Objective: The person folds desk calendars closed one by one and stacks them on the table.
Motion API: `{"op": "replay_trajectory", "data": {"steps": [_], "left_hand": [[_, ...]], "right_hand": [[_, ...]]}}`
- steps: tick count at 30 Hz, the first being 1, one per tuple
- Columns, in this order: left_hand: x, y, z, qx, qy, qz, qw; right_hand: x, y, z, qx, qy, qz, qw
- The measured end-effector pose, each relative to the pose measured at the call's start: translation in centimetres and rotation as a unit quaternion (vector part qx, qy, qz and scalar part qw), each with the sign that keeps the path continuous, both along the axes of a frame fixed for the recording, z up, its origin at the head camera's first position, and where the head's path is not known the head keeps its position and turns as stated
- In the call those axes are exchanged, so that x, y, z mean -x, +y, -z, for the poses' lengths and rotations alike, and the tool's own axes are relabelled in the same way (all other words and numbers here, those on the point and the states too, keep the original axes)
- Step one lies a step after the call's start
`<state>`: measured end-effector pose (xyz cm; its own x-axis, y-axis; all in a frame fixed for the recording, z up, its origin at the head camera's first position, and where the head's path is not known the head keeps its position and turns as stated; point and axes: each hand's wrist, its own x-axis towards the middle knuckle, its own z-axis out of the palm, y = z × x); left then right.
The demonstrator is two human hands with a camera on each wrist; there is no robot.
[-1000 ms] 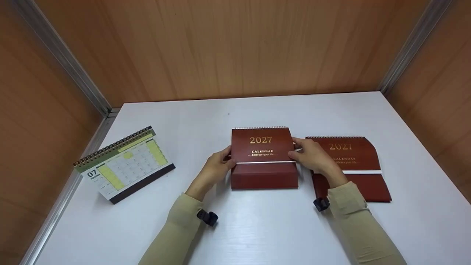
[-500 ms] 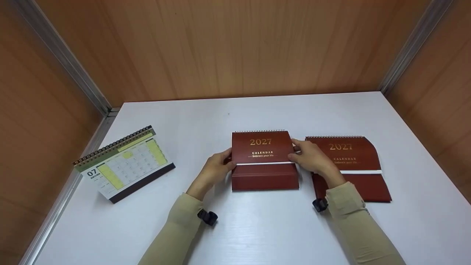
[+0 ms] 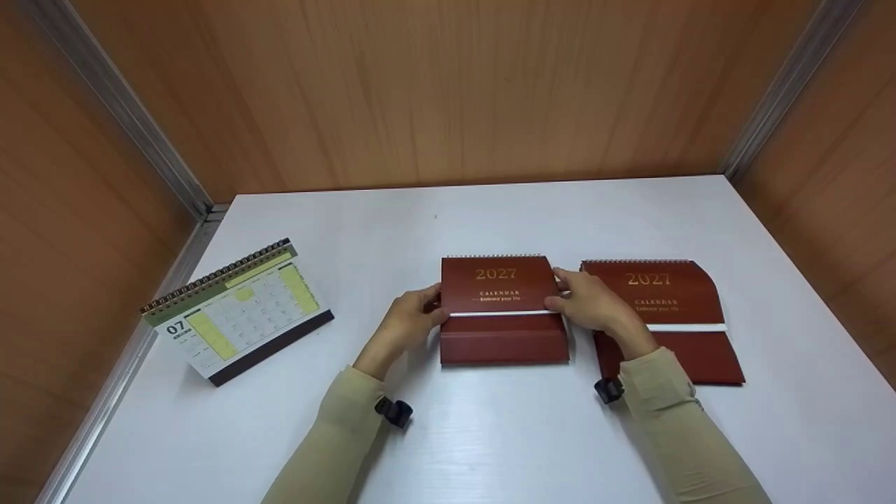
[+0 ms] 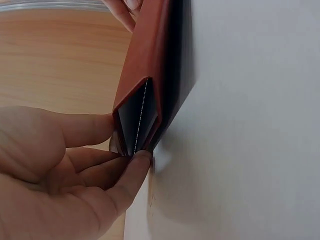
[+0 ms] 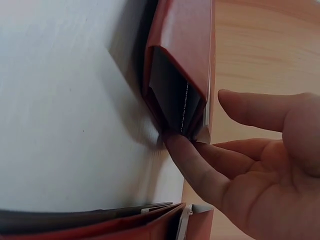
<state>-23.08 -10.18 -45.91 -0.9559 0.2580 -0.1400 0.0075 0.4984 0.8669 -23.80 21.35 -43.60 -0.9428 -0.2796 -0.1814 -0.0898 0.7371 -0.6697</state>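
Note:
A dark red desk calendar [image 3: 498, 283] with gold "2027" lettering stands in the middle of the white table. Its side ends show a folded, hollow base [image 4: 137, 117] with pages inside. My left hand [image 3: 407, 320] pinches its left edge, thumb towards the cover and fingers at the spiral side. At the right edge is my right hand [image 3: 595, 301], its thumb by the cover and its fingers at the back; in the right wrist view the index finger [image 5: 197, 167] touches the spiral-side corner and the thumb shows a small gap.
A second red 2027 calendar [image 3: 689, 357] lies on the right, partly behind my right wrist. On the left stands a spiral calendar [image 3: 259, 308] with a green and yellow July page, set at an angle. Wooden panels [image 3: 448, 91] enclose the white table [image 3: 336, 224] at the back and sides.
The middle calendar's spiral edge has come down and towards me, while its front edge has shifted only slightly nearer. Both hands stay at its sides. The other two calendars have not moved.

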Motion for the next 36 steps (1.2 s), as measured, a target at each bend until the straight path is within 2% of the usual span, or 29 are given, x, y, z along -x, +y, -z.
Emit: {"op": "replay_trajectory", "data": {"steps": [3, 9, 14, 17, 20, 24, 30, 36], "left_hand": [[0.0, 0.0, -0.1, 0.005, 0.006, 0.000, 1.0000], [-0.1, -0.2, -0.3, 0.005, -0.005, 0.003, 1.0000], [-0.3, -0.4, -0.6, -0.012, -0.010, 0.005, 0.9999], [-0.3, -0.4, -0.6, -0.016, 0.002, 0.005, 0.9999], [-0.1, -0.4, -0.5, -0.003, 0.033, 0.006, 0.9994], [0.1, -0.3, -0.8, 0.043, 0.094, 0.005, 0.9946], [0.1, -0.4, -1.4, 0.099, 0.154, -0.020, 0.9829], [0.2, 0.0, -2.1, 0.138, 0.219, -0.016, 0.9657]], "right_hand": [[0.0, 0.1, 0.0, 0.003, -0.002, -0.003, 1.000], [0.1, 0.5, -0.1, 0.035, -0.018, -0.010, 0.999], [-0.1, 0.9, -0.8, 0.034, -0.027, -0.022, 0.999], [-0.3, 1.1, -1.3, 0.041, -0.024, -0.029, 0.998], [-0.5, 1.3, -1.7, 0.058, -0.017, -0.033, 0.998], [-0.7, 1.5, -2.4, 0.068, 0.009, -0.034, 0.997], [-1.3, 0.9, -3.1, 0.062, 0.053, -0.037, 0.996], [-1.4, -0.1, -3.7, 0.033, 0.103, -0.034, 0.994]]}}
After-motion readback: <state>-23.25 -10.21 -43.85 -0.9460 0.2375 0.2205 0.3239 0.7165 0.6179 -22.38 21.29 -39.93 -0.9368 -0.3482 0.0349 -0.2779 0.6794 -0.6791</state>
